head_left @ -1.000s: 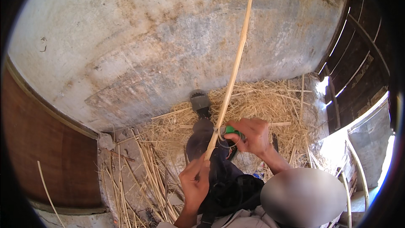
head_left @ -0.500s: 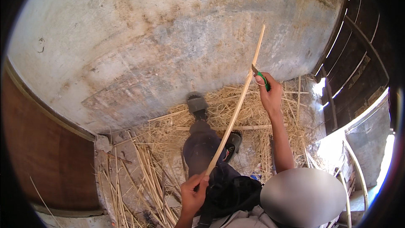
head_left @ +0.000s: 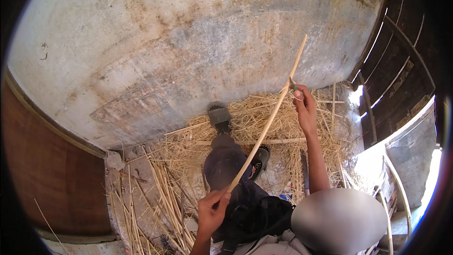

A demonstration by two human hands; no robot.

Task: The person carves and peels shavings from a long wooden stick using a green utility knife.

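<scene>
Left hand [head_left: 212,211] nearest the body, low beside the dark lap: thumb and fingers pinching the near end of one pale strip [head_left: 264,137]. Strip (count: 1) held up off the floor between the hands; long axis slants away from the body and rightward, toward the wall, with a slight kink in its far part. Right hand [head_left: 306,107] reaches out just right of that kink, fingers curled on one small green-handled bladed tool [head_left: 292,84], most of the handle hidden. Blade meets the strip at the kink and looks to touch it; from where I stand, contact not certain. Key relation: strip lies immediately left of the right fingers, and this hand is the nearer one to the free tip, which extends past the tool ungripped. Below: 2 dark shoes [head_left: 259,161], one ahead of the other. Beside the right forearm, 1 long dark flat piece [head_left: 305,170], kind unclear. On the floor to the left, loose canes [head_left: 163,184], many, overlapping too much to count. Farther out, a bed of straw [head_left: 264,106], stalks uncountable, with 1 straight pale stick [head_left: 292,140] lying across its near part. Behind everything, 1 stained wall [head_left: 188,52]; dark slats [head_left: 396,61] to its right.
</scene>
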